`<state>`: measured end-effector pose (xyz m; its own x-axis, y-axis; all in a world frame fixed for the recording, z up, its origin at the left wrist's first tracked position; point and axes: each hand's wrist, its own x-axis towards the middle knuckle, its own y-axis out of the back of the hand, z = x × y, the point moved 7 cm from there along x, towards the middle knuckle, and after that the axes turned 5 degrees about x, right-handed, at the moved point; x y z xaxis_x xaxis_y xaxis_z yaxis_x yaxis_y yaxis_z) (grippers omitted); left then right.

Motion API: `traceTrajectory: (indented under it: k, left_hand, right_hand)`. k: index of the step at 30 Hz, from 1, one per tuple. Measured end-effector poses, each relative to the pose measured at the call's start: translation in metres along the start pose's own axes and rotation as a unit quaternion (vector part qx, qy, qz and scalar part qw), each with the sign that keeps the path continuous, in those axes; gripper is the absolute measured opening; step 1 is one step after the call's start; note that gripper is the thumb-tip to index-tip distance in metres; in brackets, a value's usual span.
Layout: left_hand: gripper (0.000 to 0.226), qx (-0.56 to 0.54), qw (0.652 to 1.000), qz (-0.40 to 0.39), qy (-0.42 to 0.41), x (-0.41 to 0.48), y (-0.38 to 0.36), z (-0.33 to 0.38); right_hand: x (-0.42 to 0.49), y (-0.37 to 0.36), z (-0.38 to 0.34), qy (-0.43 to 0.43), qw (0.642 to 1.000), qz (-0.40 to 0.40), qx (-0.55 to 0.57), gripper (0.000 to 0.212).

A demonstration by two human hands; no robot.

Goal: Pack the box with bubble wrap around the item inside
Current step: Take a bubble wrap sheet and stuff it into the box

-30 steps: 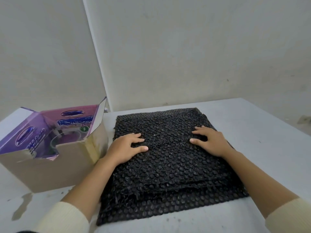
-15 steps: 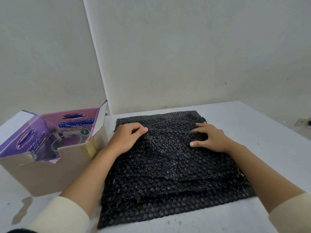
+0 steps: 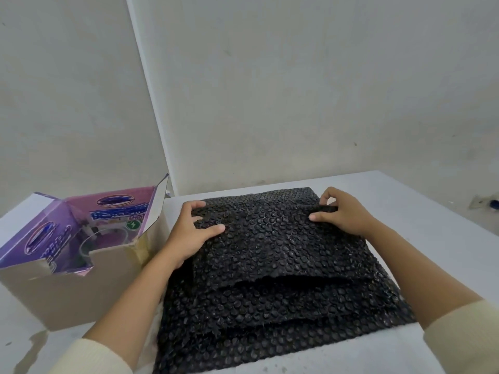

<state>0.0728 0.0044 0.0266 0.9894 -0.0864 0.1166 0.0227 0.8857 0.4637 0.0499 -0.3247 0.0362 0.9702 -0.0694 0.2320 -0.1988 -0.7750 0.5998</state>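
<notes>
A stack of black bubble wrap sheets (image 3: 270,298) lies on the white table in front of me. My left hand (image 3: 190,233) pinches the far left corner of the top sheet (image 3: 267,247). My right hand (image 3: 343,211) grips its far right corner. The top sheet's near edge is raised off the pile. To the left stands an open cardboard box (image 3: 67,290) with purple printed flaps; a clear glass item (image 3: 102,238) sits inside it.
The white table (image 3: 421,217) ends at a grey wall behind. A dark stain (image 3: 35,346) marks the table near the box's front corner. A small object (image 3: 494,203) lies beyond the table's right edge.
Both hands slid from flat on the middle of the pile to the far corners and closed on the top sheet, which now lifts off the stack.
</notes>
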Motion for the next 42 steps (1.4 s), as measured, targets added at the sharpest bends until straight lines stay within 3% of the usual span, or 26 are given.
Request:
traceTrajectory:
  k: [5, 7, 9, 10, 11, 15, 17, 20, 23, 26, 32, 37, 42]
  left_hand:
    - [0.034, 0.126, 0.988, 0.076, -0.053, 0.002, 0.003, -0.004]
    - [0.018, 0.201, 0.971, 0.075, -0.104, 0.0, -0.004, -0.003]
    - [0.004, 0.268, 0.956, 0.059, -0.103, -0.001, -0.009, -0.009]
    - [0.018, 0.3, 0.948, 0.046, -0.092, -0.001, -0.011, -0.014]
    - [0.035, 0.34, 0.936, 0.032, -0.084, -0.001, -0.014, -0.019]
    - [0.106, 0.46, 0.876, -0.05, -0.135, -0.004, -0.029, -0.018]
    - [0.116, 0.453, 0.874, -0.116, -0.134, -0.006, -0.035, -0.023]
    - [0.105, 0.438, 0.878, -0.157, -0.113, -0.005, -0.039, -0.024]
    - [0.069, 0.45, 0.875, -0.123, -0.131, -0.002, -0.037, -0.013]
    - [0.061, 0.436, 0.882, -0.091, -0.154, 0.0, -0.033, 0.0]
    - [0.062, 0.376, 0.915, -0.053, -0.134, -0.005, -0.016, 0.037]
    - [0.053, 0.233, 0.954, -0.056, -0.179, -0.012, 0.0, 0.088]
    - [0.063, 0.219, 0.945, 0.007, -0.243, -0.027, 0.051, 0.147]
  right_hand:
    - [-0.001, -0.006, 0.006, 0.029, 0.996, 0.058, -0.054, 0.044]
    - [-0.003, -0.014, 0.006, 0.05, 0.992, 0.044, -0.106, 0.037]
    - [-0.004, -0.019, 0.007, 0.044, 0.985, 0.031, -0.162, 0.022]
    - [-0.006, -0.021, 0.011, 0.027, 0.98, 0.022, -0.196, 0.022]
    - [-0.008, -0.024, 0.016, 0.002, 0.973, -0.002, -0.233, 0.037]
    - [-0.021, -0.036, 0.027, -0.03, 0.948, -0.116, -0.295, 0.117]
    - [-0.025, -0.039, 0.033, -0.032, 0.943, -0.15, -0.297, 0.125]
    - [-0.026, -0.038, 0.036, -0.03, 0.954, -0.135, -0.267, 0.11]
    - [-0.024, -0.034, 0.028, -0.013, 0.959, -0.086, -0.271, 0.07]
    - [-0.022, -0.026, 0.022, -0.001, 0.962, -0.04, -0.272, 0.05]
    - [-0.021, 0.005, 0.005, 0.031, 0.979, 0.048, -0.194, 0.03]
    - [-0.021, 0.037, -0.032, 0.04, 0.992, 0.094, -0.073, 0.013]
    - [-0.014, 0.055, -0.089, 0.086, 0.987, 0.134, 0.019, 0.03]
